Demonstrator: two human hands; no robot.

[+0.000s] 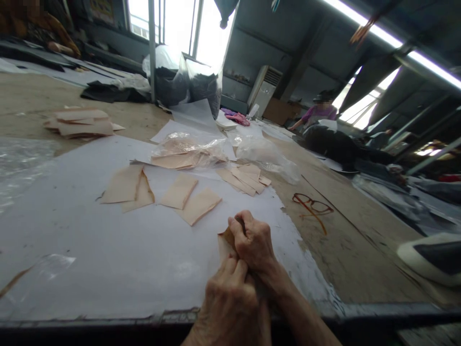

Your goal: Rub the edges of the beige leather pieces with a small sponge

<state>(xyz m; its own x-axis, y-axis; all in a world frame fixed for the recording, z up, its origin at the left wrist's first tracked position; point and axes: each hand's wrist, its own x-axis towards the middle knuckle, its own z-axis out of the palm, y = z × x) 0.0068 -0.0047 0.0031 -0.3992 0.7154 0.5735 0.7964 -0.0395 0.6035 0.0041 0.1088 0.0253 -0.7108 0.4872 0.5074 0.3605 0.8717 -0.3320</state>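
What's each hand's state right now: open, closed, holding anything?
Left hand: closed, fingers gripping the lower part of the tan cut piece.
Right hand: closed, gripping the same piece at its top.

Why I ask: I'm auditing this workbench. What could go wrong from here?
1. The left hand and right hand both pinch the tan piece close to the table edge. If the fingers slip, it may drop off the edge.
2. The eyeglasses lie unprotected on the bare table beside the right forearm. A sideways sweep could knock them.
3. The loose cut pieces rest on the white sheet. Tugging the sheet might scatter them.
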